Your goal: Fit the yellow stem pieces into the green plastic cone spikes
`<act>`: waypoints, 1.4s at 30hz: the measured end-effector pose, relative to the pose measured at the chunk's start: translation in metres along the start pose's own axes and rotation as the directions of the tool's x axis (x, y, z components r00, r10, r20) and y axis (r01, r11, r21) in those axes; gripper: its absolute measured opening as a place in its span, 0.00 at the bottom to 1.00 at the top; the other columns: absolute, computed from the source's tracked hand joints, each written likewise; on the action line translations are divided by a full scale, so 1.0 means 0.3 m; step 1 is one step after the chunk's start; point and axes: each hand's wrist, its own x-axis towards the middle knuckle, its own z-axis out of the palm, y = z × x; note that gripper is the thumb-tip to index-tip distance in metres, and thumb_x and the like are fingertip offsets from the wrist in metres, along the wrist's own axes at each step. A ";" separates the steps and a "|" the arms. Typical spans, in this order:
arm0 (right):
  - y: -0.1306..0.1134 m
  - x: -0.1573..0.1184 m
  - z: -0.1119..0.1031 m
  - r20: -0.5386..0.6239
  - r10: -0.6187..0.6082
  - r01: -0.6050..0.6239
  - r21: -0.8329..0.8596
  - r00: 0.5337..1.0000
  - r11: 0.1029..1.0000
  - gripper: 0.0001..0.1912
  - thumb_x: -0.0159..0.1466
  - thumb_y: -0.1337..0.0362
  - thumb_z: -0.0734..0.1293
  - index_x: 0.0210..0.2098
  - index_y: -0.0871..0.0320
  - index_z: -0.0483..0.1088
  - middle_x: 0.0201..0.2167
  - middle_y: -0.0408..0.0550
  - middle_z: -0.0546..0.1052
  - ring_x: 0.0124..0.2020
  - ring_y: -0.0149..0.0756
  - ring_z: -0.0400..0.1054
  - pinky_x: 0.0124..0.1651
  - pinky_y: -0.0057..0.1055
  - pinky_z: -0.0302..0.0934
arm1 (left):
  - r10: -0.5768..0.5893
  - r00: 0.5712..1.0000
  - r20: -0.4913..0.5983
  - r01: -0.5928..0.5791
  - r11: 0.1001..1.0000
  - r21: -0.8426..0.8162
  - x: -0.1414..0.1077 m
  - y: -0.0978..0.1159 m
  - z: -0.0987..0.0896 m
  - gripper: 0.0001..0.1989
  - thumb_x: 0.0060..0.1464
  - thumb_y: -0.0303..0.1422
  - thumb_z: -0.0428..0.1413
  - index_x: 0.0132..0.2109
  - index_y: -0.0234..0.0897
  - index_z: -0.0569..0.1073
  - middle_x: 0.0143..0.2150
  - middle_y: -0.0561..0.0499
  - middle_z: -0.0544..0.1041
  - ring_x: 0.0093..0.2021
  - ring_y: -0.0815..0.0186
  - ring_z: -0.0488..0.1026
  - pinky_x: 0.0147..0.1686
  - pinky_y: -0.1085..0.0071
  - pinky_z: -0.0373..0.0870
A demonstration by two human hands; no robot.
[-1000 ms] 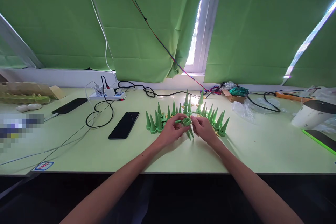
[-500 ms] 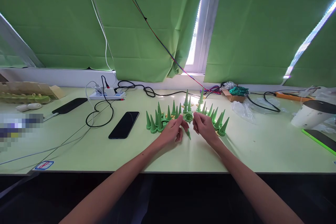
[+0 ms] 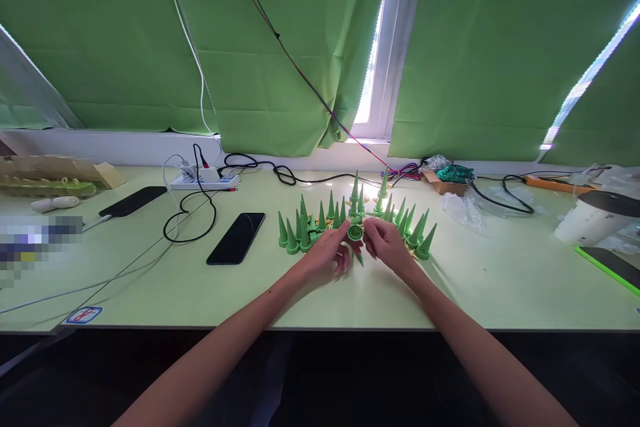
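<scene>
My left hand point(image 3: 330, 250) is closed on a green cone piece point(image 3: 355, 233), whose round hollow base faces me and whose tip points down below the fingers. My right hand point(image 3: 385, 240) is pinched at the right edge of that base; any small part between its fingertips is too small to make out. Green cones point(image 3: 293, 239) stand upright in a cluster behind and left of my left hand. More green cones point(image 3: 424, 243) stand behind and right of my right hand, with small yellowish bits among them.
On the pale table point(image 3: 175, 293) a black phone point(image 3: 236, 239) lies left of my hands. Farther back are a power strip point(image 3: 205, 181) with cables and a small cardboard box point(image 3: 443, 183). A white cup point(image 3: 590, 220) and a green-edged phone point(image 3: 613, 268) are at the right.
My right hand has moved slightly left, up against the held cone piece. The cone's hollow base has shifted a little down and left and now faces me more.
</scene>
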 end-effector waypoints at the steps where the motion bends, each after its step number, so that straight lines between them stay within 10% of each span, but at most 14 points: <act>1: -0.003 0.000 0.000 0.001 0.001 -0.001 -0.001 1.000 1.000 0.26 0.68 0.44 0.56 0.22 0.55 0.58 0.13 0.37 0.61 0.14 0.26 0.54 0.21 0.28 0.51 | -0.001 1.000 -0.005 0.001 1.000 0.006 -0.001 0.002 0.001 0.32 0.57 0.58 0.47 0.34 0.30 0.74 0.29 0.44 0.75 0.18 0.72 0.66 0.15 0.75 0.60; 14: 0.007 0.006 -0.003 -0.056 0.030 -0.035 -0.084 0.998 0.996 0.27 0.67 0.42 0.56 0.22 0.55 0.57 0.13 0.37 0.59 0.15 0.28 0.54 0.21 0.28 0.50 | 0.150 0.987 -0.065 -0.130 0.961 0.245 -0.017 0.013 0.011 0.22 0.58 0.52 0.50 0.31 0.37 0.65 0.19 0.57 0.63 0.17 0.73 0.63 0.19 0.75 0.59; 42: 0.031 0.011 0.003 -0.106 0.056 -0.073 -0.165 0.993 0.984 0.31 0.68 0.44 0.56 0.15 0.55 0.53 0.09 0.39 0.58 0.14 0.28 0.53 0.20 0.29 0.50 | 0.516 0.856 -0.041 -0.345 0.627 0.699 -0.014 -0.037 0.010 0.11 0.62 0.38 0.51 0.48 0.41 0.72 0.49 0.48 0.67 0.23 0.76 0.62 0.27 0.72 0.64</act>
